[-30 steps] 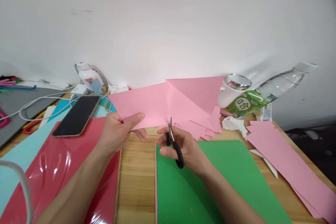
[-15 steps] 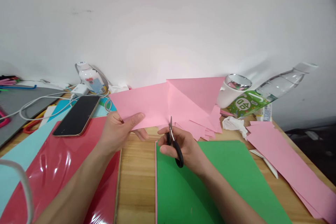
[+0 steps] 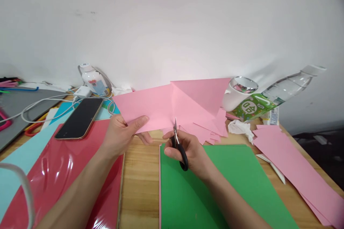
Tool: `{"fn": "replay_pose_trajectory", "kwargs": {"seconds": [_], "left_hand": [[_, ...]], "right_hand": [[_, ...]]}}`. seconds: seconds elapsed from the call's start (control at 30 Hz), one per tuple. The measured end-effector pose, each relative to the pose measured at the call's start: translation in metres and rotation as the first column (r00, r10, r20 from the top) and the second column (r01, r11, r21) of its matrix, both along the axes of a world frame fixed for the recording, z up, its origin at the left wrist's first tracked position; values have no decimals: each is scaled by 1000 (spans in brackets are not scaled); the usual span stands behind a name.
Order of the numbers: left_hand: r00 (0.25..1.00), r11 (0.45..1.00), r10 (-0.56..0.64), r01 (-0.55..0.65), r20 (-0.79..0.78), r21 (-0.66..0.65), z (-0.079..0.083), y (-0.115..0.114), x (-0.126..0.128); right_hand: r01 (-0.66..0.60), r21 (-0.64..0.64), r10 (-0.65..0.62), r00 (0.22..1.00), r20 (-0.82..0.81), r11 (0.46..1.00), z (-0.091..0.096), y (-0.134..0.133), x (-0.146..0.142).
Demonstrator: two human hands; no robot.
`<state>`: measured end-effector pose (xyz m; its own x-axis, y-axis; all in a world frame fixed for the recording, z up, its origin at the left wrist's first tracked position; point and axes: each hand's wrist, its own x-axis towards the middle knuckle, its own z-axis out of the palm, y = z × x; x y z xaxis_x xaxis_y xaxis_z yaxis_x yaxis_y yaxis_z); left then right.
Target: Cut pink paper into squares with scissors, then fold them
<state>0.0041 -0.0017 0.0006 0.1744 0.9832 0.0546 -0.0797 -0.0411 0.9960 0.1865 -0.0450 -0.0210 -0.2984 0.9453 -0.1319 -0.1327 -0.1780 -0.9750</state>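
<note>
My left hand (image 3: 125, 134) pinches the lower left part of a sheet of pink paper (image 3: 150, 102), thumb on the near face. The paper is held up off the table, with a crease near its middle and its right part folded at an angle. Black-handled scissors (image 3: 182, 155) are in my right hand (image 3: 189, 148), fingers in the loops. Their blades point up and sit at the lower edge of the paper, close to the crease. Whether the blades are fully closed is hard to make out. Pink scraps (image 3: 201, 132) lie behind my right hand.
Green sheets (image 3: 228, 186) lie under my right forearm, and a red plastic-wrapped pack (image 3: 53, 171) under my left. A phone (image 3: 80, 118), white cable and small bottle (image 3: 94, 78) are at left. Pink strips (image 3: 295, 168), crumpled tissue (image 3: 240, 128), a white cup (image 3: 232, 94) and a clear bottle (image 3: 290, 82) are at right.
Almost nothing differs. The view has shifted very slightly; both hands, the paper and the scissors keep nearly the same places.
</note>
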Motion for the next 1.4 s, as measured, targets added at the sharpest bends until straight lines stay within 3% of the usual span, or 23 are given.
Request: {"fn": "replay_pose_trajectory", "kwargs": {"seconds": [0.53, 0.93, 1.4], "left_hand": [[1000, 1000, 5, -5, -14, -25, 2, -1, 1], [999, 997, -34, 34, -3, -68, 0, -1, 3], [999, 998, -32, 33, 5, -61, 0, -1, 2]], "right_hand": [[34, -13, -34, 999, -6, 999, -3, 1, -2], [65, 54, -65, 998, -1, 996, -17, 2, 1], [65, 23, -64, 998, -5, 998, -13, 1, -1]]}}
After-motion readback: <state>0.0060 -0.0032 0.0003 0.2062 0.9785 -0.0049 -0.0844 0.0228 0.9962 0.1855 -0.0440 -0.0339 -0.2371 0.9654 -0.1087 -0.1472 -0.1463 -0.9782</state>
